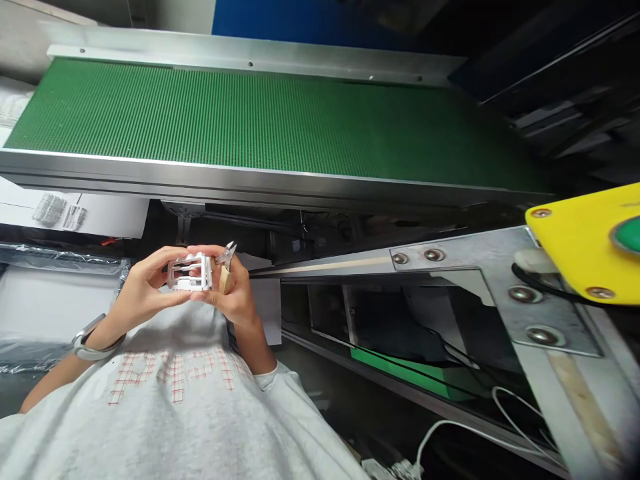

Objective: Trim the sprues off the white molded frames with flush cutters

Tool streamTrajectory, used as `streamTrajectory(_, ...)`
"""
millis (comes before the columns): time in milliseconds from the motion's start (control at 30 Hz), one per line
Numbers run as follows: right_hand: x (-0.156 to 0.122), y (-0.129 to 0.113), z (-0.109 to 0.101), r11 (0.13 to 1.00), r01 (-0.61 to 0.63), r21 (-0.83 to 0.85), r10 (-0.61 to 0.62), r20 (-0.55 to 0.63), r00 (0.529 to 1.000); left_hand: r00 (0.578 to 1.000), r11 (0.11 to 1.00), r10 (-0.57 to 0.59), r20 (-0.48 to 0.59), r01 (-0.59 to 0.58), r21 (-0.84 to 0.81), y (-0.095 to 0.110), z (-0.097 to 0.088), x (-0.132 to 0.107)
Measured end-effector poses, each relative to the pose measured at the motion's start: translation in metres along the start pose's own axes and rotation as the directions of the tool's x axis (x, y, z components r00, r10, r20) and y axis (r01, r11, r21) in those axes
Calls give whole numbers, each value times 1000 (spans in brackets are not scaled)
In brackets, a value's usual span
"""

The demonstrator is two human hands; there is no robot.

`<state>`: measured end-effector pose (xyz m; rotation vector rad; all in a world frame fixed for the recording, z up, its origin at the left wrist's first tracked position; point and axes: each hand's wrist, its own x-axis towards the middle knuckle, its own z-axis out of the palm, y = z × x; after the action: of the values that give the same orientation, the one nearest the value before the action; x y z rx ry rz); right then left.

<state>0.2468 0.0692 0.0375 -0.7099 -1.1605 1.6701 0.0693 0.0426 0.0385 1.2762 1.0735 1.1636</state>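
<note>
A white plastic frame with open slots (191,272) is held between both hands in front of my chest. My left hand (145,280) grips its left end, thumb below and fingers above. My right hand (233,293) pinches the right end of the frame. Tucked in that same hand is a pair of side cutters (227,260), with the metal jaws pointing up and right and a tan handle showing against the palm. The fingers partly hide the cutters and the ends of the frame.
A green ribbed conveyor belt (210,113) with a metal rail (200,172) runs across ahead. White parts (50,209) lie on a white sheet at left. A plastic-lined box (55,300) stands below it. At right, a yellow control box (590,247) sits on a metal bracket (450,250).
</note>
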Motion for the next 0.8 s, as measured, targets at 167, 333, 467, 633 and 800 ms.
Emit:
streamTrajectory(167, 0, -2, -2, 986, 165, -26, -167, -93, 982, 991, 987, 106, -86, -95, 130, 7, -2, -7)
streamTrajectory(333, -3, -12, 2, 946, 293, -135, -305, -75, 949, 965, 951, 250, -77, -229, 210, 9, -2, -14)
streamTrajectory(467, -6, -16, 7, 926, 315, -209, -334, -60, 941, 962, 941, 260, -87, -232, 248, 7, 0, -20)
streamTrajectory(633, -12, -12, 9, 951, 282, -131, -297, -115, 948, 965, 942, 239, -108, -204, 268, 6, 2, -21)
streamTrajectory(800, -16, -9, 7, 935, 354, -29, -355, -145, 924, 945, 948, 259, -200, -209, 241, 11, -3, -18)
